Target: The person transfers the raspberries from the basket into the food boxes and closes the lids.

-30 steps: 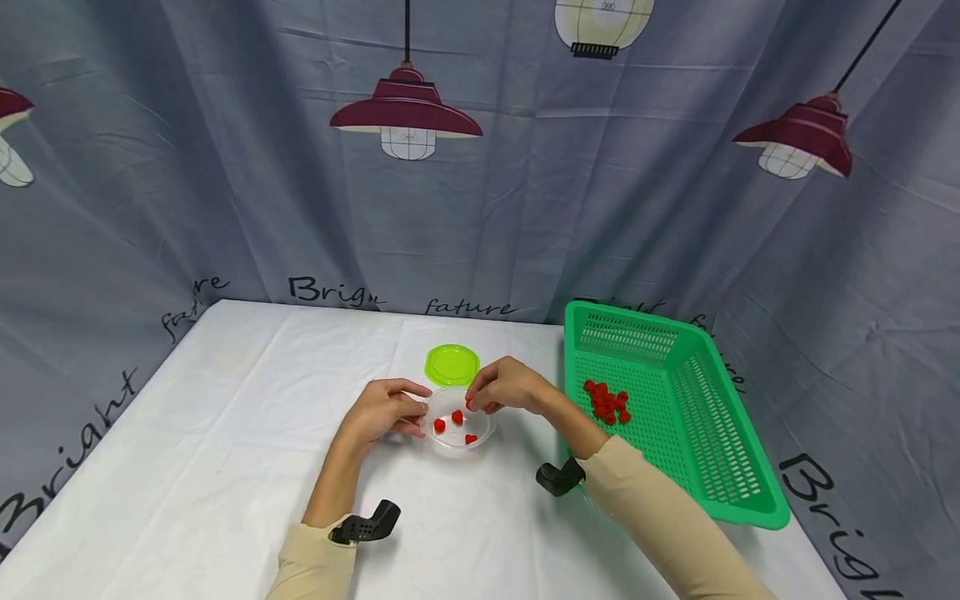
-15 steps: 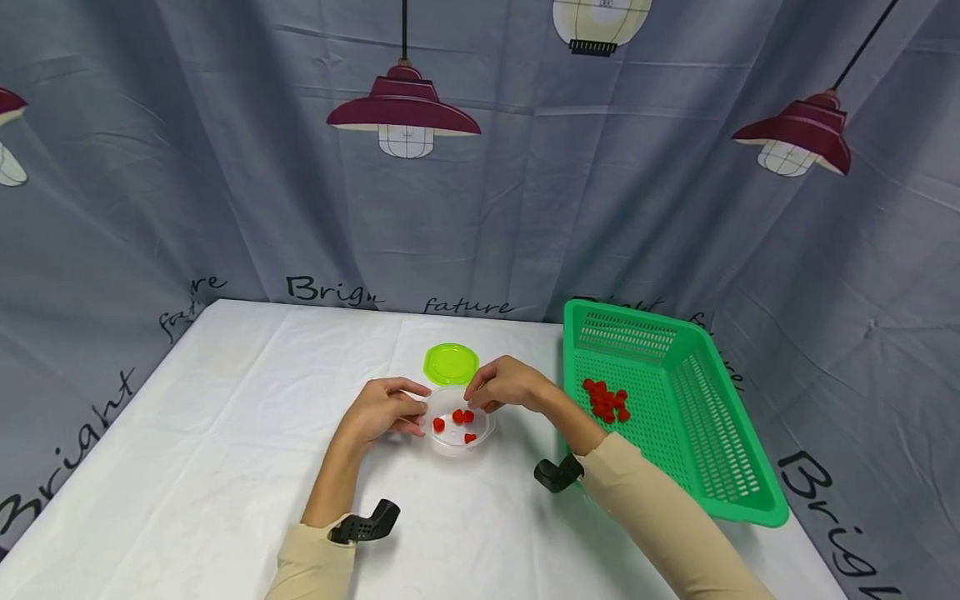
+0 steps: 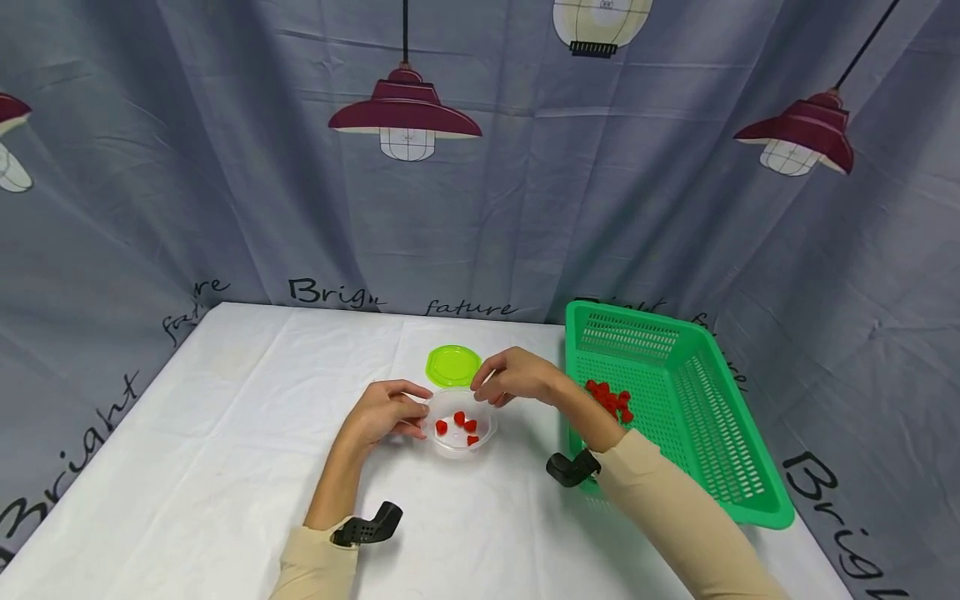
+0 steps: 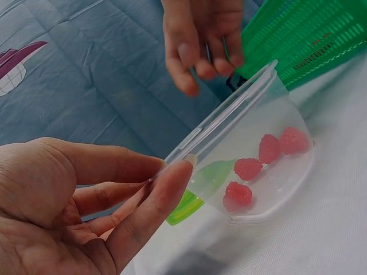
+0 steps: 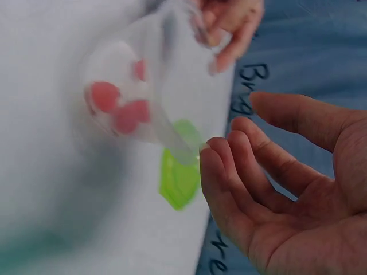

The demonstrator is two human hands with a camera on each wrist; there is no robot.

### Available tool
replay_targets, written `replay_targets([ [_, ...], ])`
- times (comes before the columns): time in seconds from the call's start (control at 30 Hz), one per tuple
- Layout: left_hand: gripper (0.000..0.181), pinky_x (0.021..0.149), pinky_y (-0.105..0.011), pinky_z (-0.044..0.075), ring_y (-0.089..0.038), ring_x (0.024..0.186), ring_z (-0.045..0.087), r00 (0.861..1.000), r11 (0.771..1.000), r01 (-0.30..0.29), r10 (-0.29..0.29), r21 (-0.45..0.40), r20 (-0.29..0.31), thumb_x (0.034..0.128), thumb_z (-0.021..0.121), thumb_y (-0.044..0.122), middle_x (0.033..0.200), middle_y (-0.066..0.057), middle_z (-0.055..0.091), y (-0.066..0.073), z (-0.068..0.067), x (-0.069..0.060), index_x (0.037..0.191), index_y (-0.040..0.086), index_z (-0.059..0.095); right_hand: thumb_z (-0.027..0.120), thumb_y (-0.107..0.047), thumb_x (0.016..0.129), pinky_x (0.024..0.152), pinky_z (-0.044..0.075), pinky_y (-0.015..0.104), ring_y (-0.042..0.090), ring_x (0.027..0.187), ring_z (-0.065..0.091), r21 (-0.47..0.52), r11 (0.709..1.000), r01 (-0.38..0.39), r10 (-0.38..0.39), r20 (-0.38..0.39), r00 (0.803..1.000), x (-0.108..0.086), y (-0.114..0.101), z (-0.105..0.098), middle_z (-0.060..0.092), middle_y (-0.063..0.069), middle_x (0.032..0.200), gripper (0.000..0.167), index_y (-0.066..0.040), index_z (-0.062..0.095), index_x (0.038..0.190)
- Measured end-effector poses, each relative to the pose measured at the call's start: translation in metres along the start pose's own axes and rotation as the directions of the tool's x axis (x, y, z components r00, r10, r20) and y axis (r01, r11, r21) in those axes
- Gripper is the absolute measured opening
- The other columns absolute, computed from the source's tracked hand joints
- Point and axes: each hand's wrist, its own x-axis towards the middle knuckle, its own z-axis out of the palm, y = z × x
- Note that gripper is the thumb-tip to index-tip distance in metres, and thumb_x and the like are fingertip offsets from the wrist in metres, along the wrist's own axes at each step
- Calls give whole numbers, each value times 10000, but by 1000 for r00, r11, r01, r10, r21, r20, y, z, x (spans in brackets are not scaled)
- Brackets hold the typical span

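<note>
A clear plastic bowl (image 3: 452,452) stands on the white cloth, with several red raspberries (image 4: 248,169) on its bottom. My left hand (image 3: 381,412) pinches its rim from the left, thumb and a finger meeting on the edge in the left wrist view. Over the bowl's far right side is my right hand (image 3: 519,375). In the right wrist view its fingers are loosely bent and hold nothing, thumb apart from them. Just behind the bowl lies a bright green lid (image 3: 453,365).
A green perforated basket (image 3: 693,417) stands at the right of the table, with a cluster of raspberries (image 3: 611,398) inside; my right forearm crosses its near left side. White cloth (image 3: 225,467) covers the table. A grey-blue printed curtain (image 3: 225,167) hangs behind.
The raspberry in my right hand's fingers has dropped into the bowl beside the others. My right hand has then lifted slightly up and to the right. My left hand stays on the rim.
</note>
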Motion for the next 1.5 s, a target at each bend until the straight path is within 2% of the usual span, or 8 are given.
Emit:
replay_targets([
  [0.17, 350, 635, -348, 645, -160, 541, 661, 1000, 1000, -9, 9, 4, -2, 867, 717, -23, 749, -96, 624, 0, -1, 0, 1204, -98, 656, 756, -187, 890, 880, 621, 384, 264, 896, 686, -4, 1000, -8, 8, -57, 998, -15, -2, -30, 731, 84, 1029, 222, -55, 744, 1068],
  [0.3, 321, 632, -335, 642, -168, 528, 671, 1000, 1000, -18, 18, 16, -8, 870, 709, -17, 749, -99, 624, -2, -3, 0, 1181, -87, 668, 739, -206, 902, 876, 617, 366, 242, 916, 697, -15, 1000, -21, 19, -108, 994, -29, 6, -55, 734, 107, 1082, 239, -61, 737, 1092],
  [0.53, 303, 621, -316, 638, -171, 530, 669, 1000, 1000, -18, 18, 16, -8, 875, 695, -16, 740, -97, 627, -3, -4, 0, 1171, -80, 674, 693, -182, 943, 949, 589, 434, 306, 1041, 686, 46, 999, 5, 6, -219, 976, -56, 32, -93, 654, 196, 1235, 289, -6, 685, 1172],
  [0.67, 308, 620, -310, 636, -172, 531, 673, 1000, 1000, -16, 16, 21, -6, 875, 698, -16, 743, -96, 626, -3, -5, 0, 1176, -76, 671, 680, -187, 964, 920, 599, 401, 265, 1001, 688, 42, 999, -7, 17, -247, 969, -68, 53, -109, 640, 221, 1271, 320, 19, 658, 1209],
  [0.87, 334, 619, -302, 634, -166, 530, 671, 1000, 999, -23, 23, 26, 6, 882, 700, -6, 748, -95, 626, -2, -5, -1, 1201, -94, 655, 670, -182, 975, 934, 600, 385, 213, 1012, 681, 76, 994, -77, 90, -190, 978, -74, 91, -125, 602, 234, 1347, 345, 7, 642, 1262],
  [1.1, 321, 617, -312, 636, -166, 529, 665, 1000, 1000, -15, 15, 18, 2, 880, 700, -13, 747, -101, 633, -4, -3, 0, 1190, -86, 664, 616, -93, 984, 1082, 496, 546, 421, 1230, 595, 83, 988, -129, 135, -75, 988, -74, 130, -133, 571, 297, 1378, 406, 78, 574, 1349],
  [1.33, 308, 615, -315, 637, -167, 523, 667, 1000, 1000, -9, 9, 19, -5, 872, 700, -24, 746, -103, 629, -3, -1, 2, 1173, -82, 673, 671, -82, 947, 1076, 501, 542, 313, 1181, 629, 67, 989, -134, 135, -11, 991, -71, 162, -142, 567, 276, 1383, 387, 70, 623, 1299],
  [1.5, 324, 618, -321, 639, -167, 528, 670, 1000, 1000, -6, 6, 22, -4, 870, 709, -18, 753, -100, 632, -1, -2, 0, 1184, -89, 667, 677, -65, 933, 1079, 503, 529, 290, 1188, 630, 68, 986, -151, 151, 13, 989, -67, 177, -143, 596, 227, 1374, 346, 57, 662, 1257],
])
